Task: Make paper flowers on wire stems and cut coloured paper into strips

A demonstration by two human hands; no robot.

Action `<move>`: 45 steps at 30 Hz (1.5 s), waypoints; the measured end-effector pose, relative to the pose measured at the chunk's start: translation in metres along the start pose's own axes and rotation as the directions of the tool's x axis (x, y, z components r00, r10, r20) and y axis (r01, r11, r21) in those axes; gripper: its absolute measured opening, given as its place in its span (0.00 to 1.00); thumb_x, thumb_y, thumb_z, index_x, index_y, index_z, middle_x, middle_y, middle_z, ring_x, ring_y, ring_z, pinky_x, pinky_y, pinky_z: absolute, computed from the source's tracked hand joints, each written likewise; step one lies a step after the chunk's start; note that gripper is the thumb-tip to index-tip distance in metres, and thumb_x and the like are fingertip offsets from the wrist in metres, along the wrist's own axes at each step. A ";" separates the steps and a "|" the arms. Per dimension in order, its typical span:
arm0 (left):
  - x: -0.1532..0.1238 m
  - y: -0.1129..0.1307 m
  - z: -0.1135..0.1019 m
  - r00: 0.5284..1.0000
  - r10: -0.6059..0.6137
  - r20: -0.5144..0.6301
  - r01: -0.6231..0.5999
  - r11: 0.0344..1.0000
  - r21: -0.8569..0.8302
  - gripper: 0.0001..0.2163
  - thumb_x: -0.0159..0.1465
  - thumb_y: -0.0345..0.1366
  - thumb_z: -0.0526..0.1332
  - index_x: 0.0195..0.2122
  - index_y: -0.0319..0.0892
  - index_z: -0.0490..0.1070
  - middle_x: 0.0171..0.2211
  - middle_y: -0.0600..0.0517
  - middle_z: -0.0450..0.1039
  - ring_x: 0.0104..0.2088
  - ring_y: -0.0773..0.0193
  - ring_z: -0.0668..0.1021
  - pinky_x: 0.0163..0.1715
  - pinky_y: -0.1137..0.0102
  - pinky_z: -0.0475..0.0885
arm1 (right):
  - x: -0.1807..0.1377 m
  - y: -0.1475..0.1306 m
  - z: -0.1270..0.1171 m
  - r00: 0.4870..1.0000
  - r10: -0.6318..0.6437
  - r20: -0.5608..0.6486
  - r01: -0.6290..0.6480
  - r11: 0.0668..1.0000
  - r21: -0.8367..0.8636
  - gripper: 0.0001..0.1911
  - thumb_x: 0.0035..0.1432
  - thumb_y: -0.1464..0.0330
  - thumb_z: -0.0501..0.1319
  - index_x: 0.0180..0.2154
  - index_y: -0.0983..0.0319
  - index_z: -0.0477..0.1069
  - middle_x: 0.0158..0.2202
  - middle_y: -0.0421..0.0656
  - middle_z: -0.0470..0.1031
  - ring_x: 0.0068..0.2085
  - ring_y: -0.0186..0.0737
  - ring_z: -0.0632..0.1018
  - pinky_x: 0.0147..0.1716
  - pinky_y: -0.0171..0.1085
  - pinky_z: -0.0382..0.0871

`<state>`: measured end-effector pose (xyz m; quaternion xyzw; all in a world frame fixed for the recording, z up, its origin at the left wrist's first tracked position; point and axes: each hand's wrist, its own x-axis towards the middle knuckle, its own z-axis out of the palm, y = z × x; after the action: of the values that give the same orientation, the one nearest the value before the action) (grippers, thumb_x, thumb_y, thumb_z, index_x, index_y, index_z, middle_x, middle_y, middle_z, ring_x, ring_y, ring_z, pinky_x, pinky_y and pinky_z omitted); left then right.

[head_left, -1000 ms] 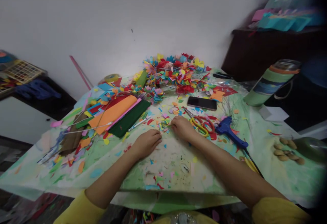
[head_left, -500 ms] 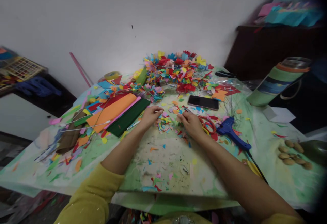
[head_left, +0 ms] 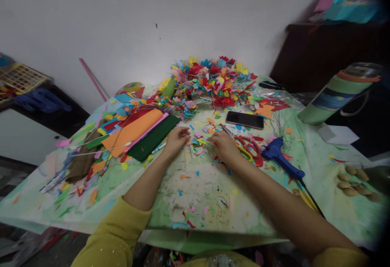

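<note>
My left hand [head_left: 177, 140] is over the table just right of a dark green paper roll [head_left: 152, 139], its fingers curled inward. Opposite it, my right hand [head_left: 224, 146] has its fingers bent and pressed together at the tips. Whatever either hand pinches is too small or hidden to name. Small coloured paper scraps [head_left: 197, 148] lie between and below them. Scissors with red and yellow handles [head_left: 250, 148] rest beside my right hand, partly covered by it. Behind my hands is a heap of colourful paper flowers [head_left: 213, 81].
A phone [head_left: 244, 120] lies behind the scissors. To the right are a blue glue gun [head_left: 278, 157], a green bottle [head_left: 333, 96] and several brown nut-like pieces [head_left: 350, 182]. Orange paper [head_left: 134, 131] and a brown roll [head_left: 81, 161] lie left. The table's front edge [head_left: 210, 234] is near me.
Both hands have shifted slightly left over the table, and the left fingers are curled more. More of the scissors shows beside my right hand. The camera view has tilted a little.
</note>
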<state>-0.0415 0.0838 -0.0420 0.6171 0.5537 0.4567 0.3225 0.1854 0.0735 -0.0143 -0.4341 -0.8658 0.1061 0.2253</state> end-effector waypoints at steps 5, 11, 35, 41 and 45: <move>-0.005 0.005 0.005 0.997 0.037 0.062 -0.042 0.996 0.077 0.15 0.52 0.34 0.64 0.42 0.38 0.74 0.32 0.49 0.73 0.32 0.63 0.75 0.35 0.66 0.71 | 0.019 -0.012 0.007 0.994 -0.060 0.095 0.069 0.993 -0.093 0.11 0.57 0.72 0.57 0.40 0.66 0.76 0.38 0.51 0.73 0.44 0.45 0.71 0.43 0.38 0.61; -0.005 0.010 0.004 0.979 0.136 0.152 -0.173 0.948 0.266 0.04 0.51 0.30 0.65 0.29 0.41 0.75 0.29 0.51 0.72 0.31 0.63 0.72 0.37 0.67 0.68 | 0.038 -0.004 0.011 0.995 -0.008 0.100 0.026 0.983 -0.181 0.09 0.57 0.72 0.57 0.33 0.66 0.76 0.35 0.52 0.73 0.40 0.45 0.71 0.41 0.39 0.60; -0.004 0.025 -0.016 0.943 0.086 0.321 -0.192 0.930 0.313 0.11 0.53 0.39 0.64 0.36 0.38 0.75 0.31 0.49 0.74 0.30 0.63 0.73 0.31 0.70 0.67 | 0.059 0.015 0.001 0.986 0.161 -0.046 -0.157 0.984 0.083 0.12 0.56 0.67 0.58 0.38 0.66 0.75 0.36 0.48 0.75 0.40 0.43 0.72 0.41 0.37 0.62; -0.004 0.021 -0.024 0.902 0.081 0.425 -0.267 0.876 0.401 0.05 0.56 0.34 0.61 0.30 0.38 0.74 0.29 0.50 0.71 0.30 0.65 0.72 0.32 0.72 0.66 | 0.035 -0.009 0.000 0.999 -0.012 0.053 0.015 0.998 -0.059 0.12 0.59 0.68 0.58 0.42 0.64 0.76 0.40 0.49 0.76 0.45 0.44 0.72 0.48 0.39 0.60; -0.002 0.018 -0.026 0.918 0.051 0.393 -0.184 0.934 0.307 0.04 0.54 0.32 0.61 0.28 0.39 0.74 0.26 0.52 0.72 0.28 0.66 0.72 0.29 0.73 0.65 | 0.029 -0.027 0.010 0.981 -0.069 0.179 0.090 0.989 -0.113 0.10 0.58 0.69 0.58 0.37 0.65 0.77 0.36 0.50 0.75 0.42 0.44 0.72 0.45 0.38 0.61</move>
<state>-0.0580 0.0758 -0.0166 0.7722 0.5124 0.2460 0.2840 0.1468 0.0803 -0.0044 -0.4009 -0.9037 0.0819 0.1260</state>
